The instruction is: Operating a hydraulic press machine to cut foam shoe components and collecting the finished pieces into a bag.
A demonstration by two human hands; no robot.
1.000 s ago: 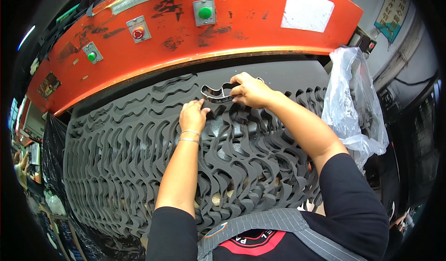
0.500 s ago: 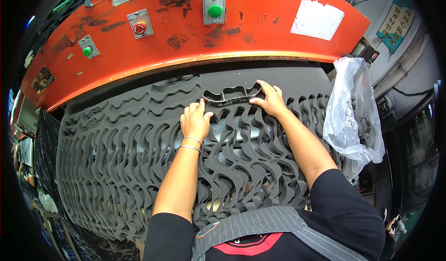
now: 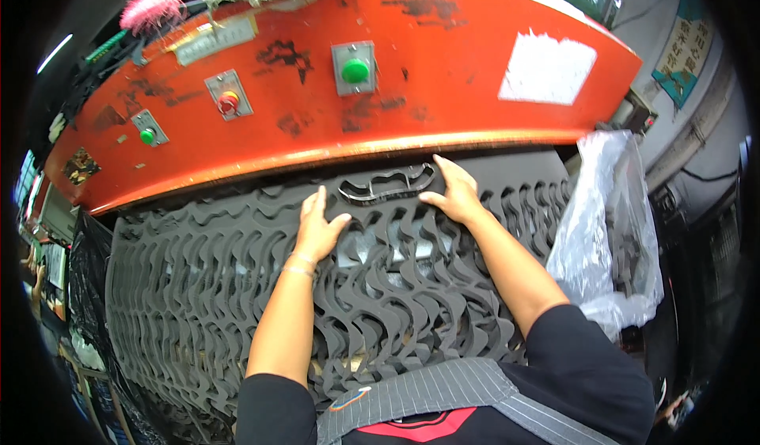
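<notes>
A dark metal cutting die (image 3: pixel 372 197), a curved wavy outline with inner cross walls, lies on a thick dark grey foam sheet (image 3: pixel 507 162) near its far edge. Just off the die's left end, my left hand (image 3: pixel 317 229) is open, thumb and fingers spread. At the right end, my right hand (image 3: pixel 459 193) is open too. Its forefinger and thumb lie on either side of the die's tip; whether they touch it I cannot tell. Wavy cut-outs and thin curved strips of foam (image 3: pixel 237 263) fill the near part of the sheet, with a shiny metal surface showing through gaps.
A red-orange machine beam (image 3: pixel 301 89) spans the far side, carrying green push buttons (image 3: pixel 355 70) and a red knob (image 3: pixel 228 103). A clear plastic bag (image 3: pixel 590 231) hangs at the right. Black plastic sheeting (image 3: pixel 91 263) hangs along the left.
My left hand has come away from the die, leftward and nearer me. My right hand's grip has loosened at the other end. The view has tilted up, showing more of the beam.
</notes>
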